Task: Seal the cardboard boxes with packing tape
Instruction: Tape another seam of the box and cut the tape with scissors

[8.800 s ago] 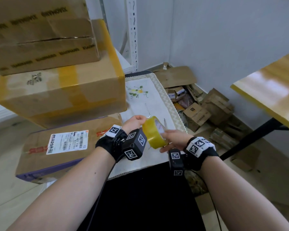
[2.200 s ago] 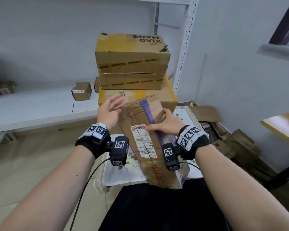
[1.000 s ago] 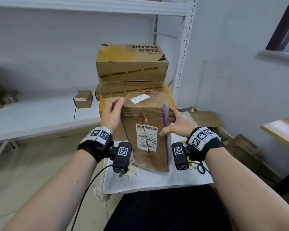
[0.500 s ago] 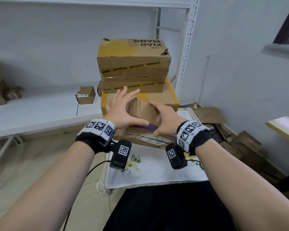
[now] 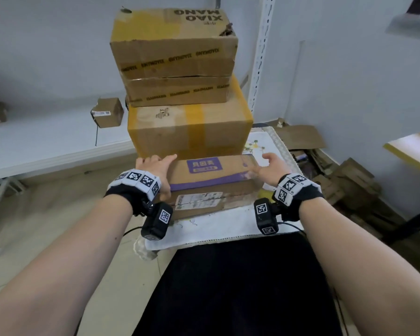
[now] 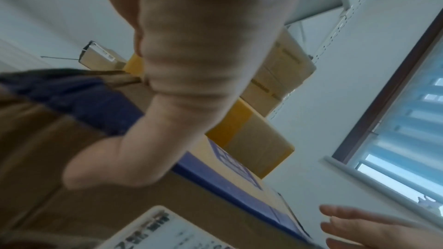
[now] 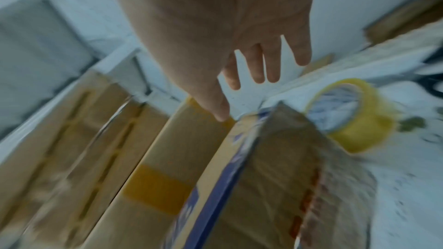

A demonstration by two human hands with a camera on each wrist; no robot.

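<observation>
Box (image 5: pixel 211 180) flat between hands, left (image 5: pixel 155 170) touching.

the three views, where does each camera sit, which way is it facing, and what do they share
Head: worn on the head, facing forward and down at the purple-striped box and stacked cartons; both forearms, left hand and right hand show.
Left wrist: under the left hand, looking along it over the box toward a window; the right hand's fingertips show.
Right wrist: under the right hand, looking past its spread fingers at the tape roll.
Shared: all three show the box and cartons.
</observation>
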